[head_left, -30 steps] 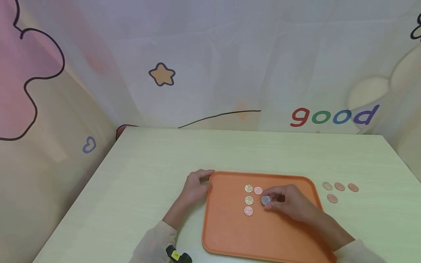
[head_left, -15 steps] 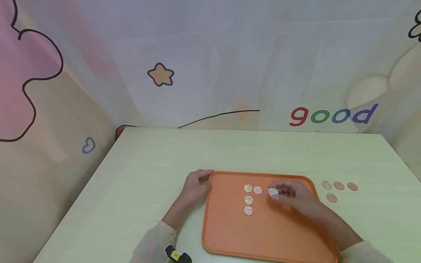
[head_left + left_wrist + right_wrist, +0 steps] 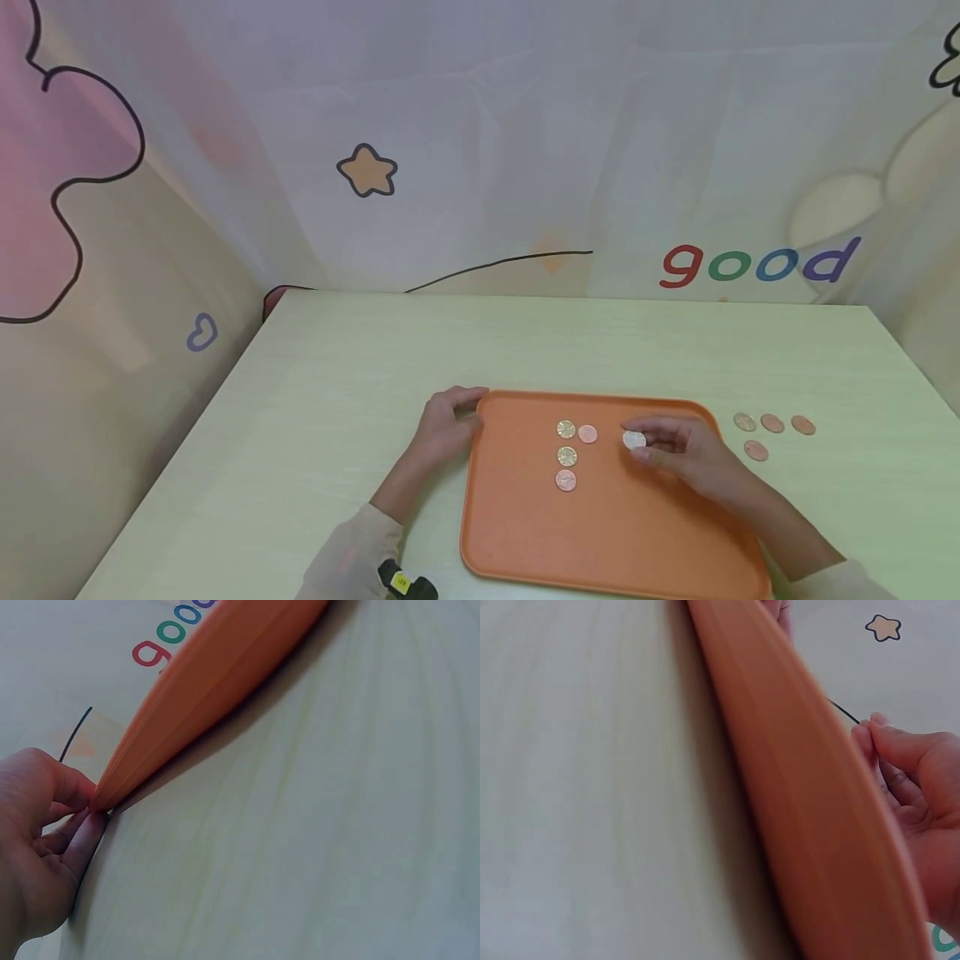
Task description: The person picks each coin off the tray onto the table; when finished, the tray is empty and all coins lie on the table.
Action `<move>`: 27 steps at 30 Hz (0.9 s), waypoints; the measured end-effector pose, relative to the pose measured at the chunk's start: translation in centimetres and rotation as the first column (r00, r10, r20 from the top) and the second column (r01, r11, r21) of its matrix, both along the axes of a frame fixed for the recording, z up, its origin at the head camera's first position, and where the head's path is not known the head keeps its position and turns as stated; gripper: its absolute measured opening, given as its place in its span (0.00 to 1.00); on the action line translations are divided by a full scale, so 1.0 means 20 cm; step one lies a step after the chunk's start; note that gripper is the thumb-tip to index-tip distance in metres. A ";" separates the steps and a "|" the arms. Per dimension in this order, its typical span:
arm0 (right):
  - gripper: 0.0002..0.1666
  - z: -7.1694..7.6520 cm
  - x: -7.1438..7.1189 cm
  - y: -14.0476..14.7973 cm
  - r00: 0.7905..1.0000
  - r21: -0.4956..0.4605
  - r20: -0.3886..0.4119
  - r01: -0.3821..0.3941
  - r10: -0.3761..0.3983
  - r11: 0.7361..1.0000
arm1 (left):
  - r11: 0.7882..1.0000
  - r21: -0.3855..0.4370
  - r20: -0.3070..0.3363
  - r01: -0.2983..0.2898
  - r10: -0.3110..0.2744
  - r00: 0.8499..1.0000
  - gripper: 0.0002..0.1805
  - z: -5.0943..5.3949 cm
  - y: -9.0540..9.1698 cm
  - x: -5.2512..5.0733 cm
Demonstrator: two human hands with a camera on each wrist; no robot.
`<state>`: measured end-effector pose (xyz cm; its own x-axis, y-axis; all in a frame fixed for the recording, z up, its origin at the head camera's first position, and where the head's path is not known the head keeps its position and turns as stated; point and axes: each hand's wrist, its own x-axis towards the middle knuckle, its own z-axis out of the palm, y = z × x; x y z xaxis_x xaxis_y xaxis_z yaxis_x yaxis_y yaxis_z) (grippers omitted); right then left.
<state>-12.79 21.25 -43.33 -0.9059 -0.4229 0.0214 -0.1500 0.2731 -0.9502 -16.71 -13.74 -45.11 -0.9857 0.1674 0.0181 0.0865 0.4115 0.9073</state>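
Observation:
An orange tray (image 3: 555, 542) lies on the table in the head view. My left hand (image 3: 442, 427) grips its far left corner, fingertips and thumb against the rim, as the left wrist view shows too. Between thumb and fingers my right hand (image 3: 697, 458) pinches a silver coin (image 3: 633, 439) over the tray's right half. On the tray lie a gold coin (image 3: 566, 429), a pinkish copper coin (image 3: 588, 433) beside it, a second gold coin (image 3: 567, 456) below, then another copper coin (image 3: 566, 480). In the right wrist view the tray wall hides the coin.
On the pale table right of the tray lie a gold coin (image 3: 745, 422) and copper coins (image 3: 772, 423), (image 3: 803, 425), (image 3: 756, 450). A black strap device (image 3: 407, 582) sits at the left sleeve. A printed curtain (image 3: 480, 150) closes off the back and sides.
My right hand has moved to the right, away from the coins on the tray, with the silver coin tilting to show more of its face. My left hand has stayed at the corner.

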 end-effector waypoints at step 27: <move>0.25 0.05 0.06 0.32 0.959 0.307 -0.207 0.252 -0.194 0.918 | 1.000 0.006 0.006 0.010 -0.010 1.000 0.28 0.00 -0.01 0.01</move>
<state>-11.61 27.58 -42.31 -0.9726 -0.2195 0.0770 -0.1983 0.6094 -0.7677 -16.61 -13.90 -45.08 -0.9841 0.1770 0.0136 0.0854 0.4048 0.9104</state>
